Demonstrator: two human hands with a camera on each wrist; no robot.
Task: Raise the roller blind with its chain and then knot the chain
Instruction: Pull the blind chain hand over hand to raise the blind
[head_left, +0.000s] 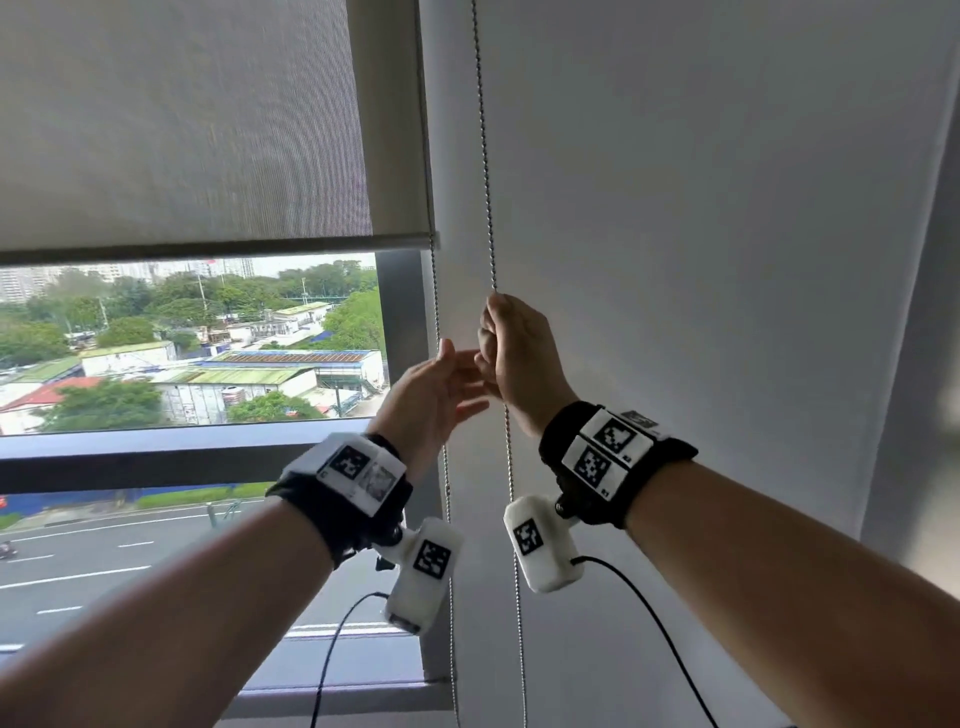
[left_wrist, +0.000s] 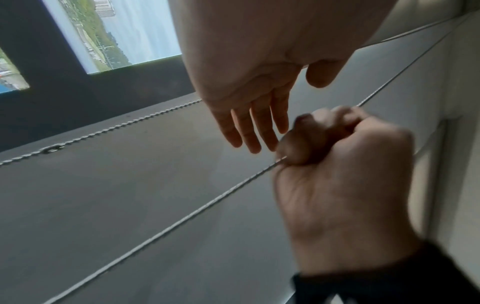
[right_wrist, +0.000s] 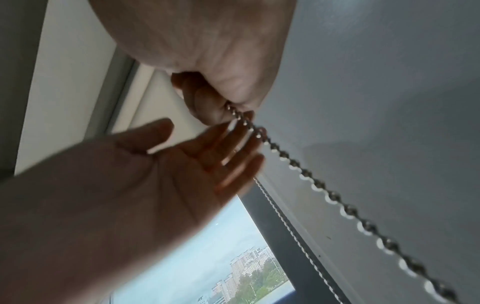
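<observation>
Raising step in hand, by the look of it. Right hand (head_left: 514, 353) fisted on the near strand of the chain (head_left: 485, 171), clamped tight. Left hand (head_left: 434, 395) just beside, fingers (left_wrist: 255, 131) straight and apart, holding nothing, close by the far strand (head_left: 441, 467). Next likely: fresh hold with the left, hand over hand; knotting not yet begun. Beyond, blind (head_left: 182, 119) partly up, bottom bar (head_left: 208, 247) across mid-window. Wall (head_left: 727, 208) close behind the chain; open room leftward, toward the glass.

Right hand (head_left: 511, 353) grips chain (head_left: 485, 156) (right strand); left hand (head_left: 434, 395) open beside.
</observation>
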